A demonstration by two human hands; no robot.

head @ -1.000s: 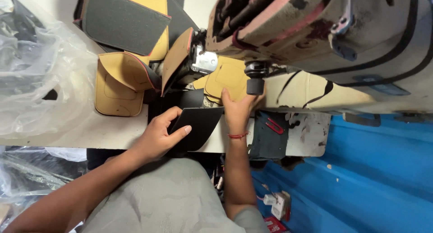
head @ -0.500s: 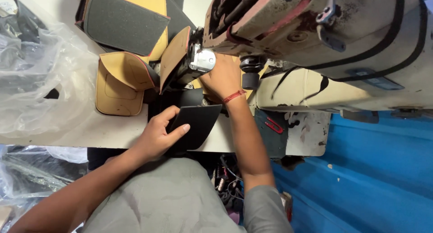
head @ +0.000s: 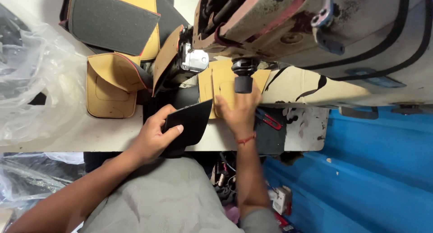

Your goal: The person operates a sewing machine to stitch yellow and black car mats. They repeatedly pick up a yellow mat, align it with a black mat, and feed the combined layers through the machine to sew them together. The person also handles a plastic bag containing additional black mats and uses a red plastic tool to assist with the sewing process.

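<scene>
My left hand (head: 153, 134) grips the near edge of a black panel (head: 195, 120) lying at the front of the white table (head: 67, 136), thumb on top. My right hand (head: 239, 112) is blurred, fingers spread, resting on a tan panel (head: 215, 82) just below the sewing machine's black knob (head: 243, 83). It holds nothing that I can see. A red thread band circles that wrist. The worn cream sewing machine (head: 315, 25) fills the top right, and its metal head (head: 194, 61) sits above the black panel.
A stack of tan and black stitched pieces (head: 112, 79) lies left of the machine. Crumpled clear plastic (head: 27, 79) covers the table's left end. A red-handled snip (head: 270, 121) rests on a dark mat right of my hand. Blue sheeting (head: 361, 179) lies below.
My right hand rose to the machine head half a second ago and has dropped back down onto the tan panel. My left hand has stayed on the black panel.
</scene>
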